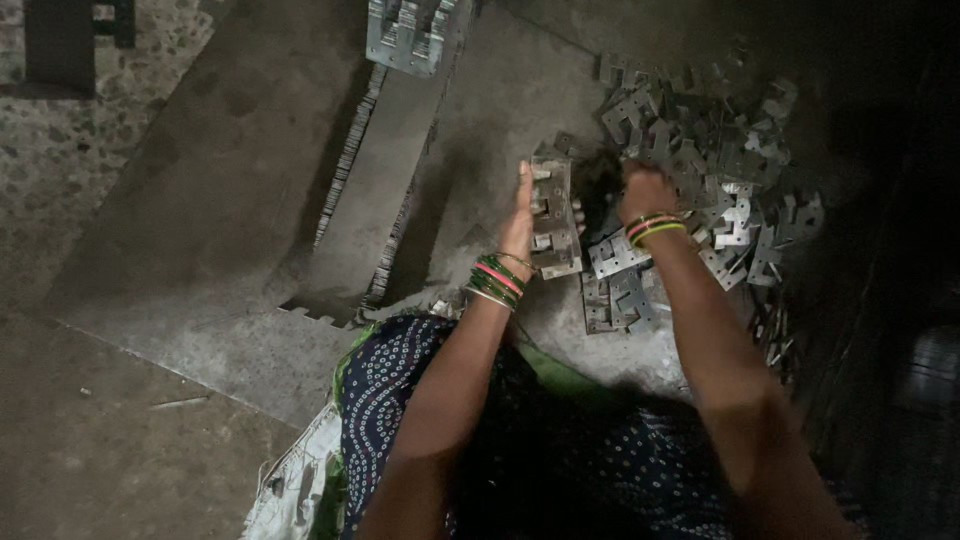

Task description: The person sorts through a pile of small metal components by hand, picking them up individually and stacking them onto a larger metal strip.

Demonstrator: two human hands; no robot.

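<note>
Although no bin or tray shows anywhere in the frame, the metal parts are gathered in three groups on the floor. Just right of centre, the left hand [519, 215] stands on edge with fingers straight and pressed together, its palm flat against the side of a neat stack of metal brackets [553, 218], which sits directly on the floor between the two hands. The right hand [645, 190] is curled, knuckles up, at the near edge of the loose pile of brackets [705, 170] that spreads across the upper right of the frame; whether its fingers pinch a piece cannot be told, since they are hidden in shadow. A few flat brackets [615, 285] lie apart below that wrist. Both wrists carry coloured bangles [497, 278].

At the top centre, a long row of brackets [385, 190] packed on edge runs diagonally down toward the lower left, with a small cluster [403, 35] of upright pieces at its top end.

The floor is a grey concrete slab [200, 200], dusty and stained; a speckled stone floor [60, 150] shows at the upper left. The right edge of the frame is too dark to read. The person's dark blue dotted garment [400, 390] fills the bottom centre.
</note>
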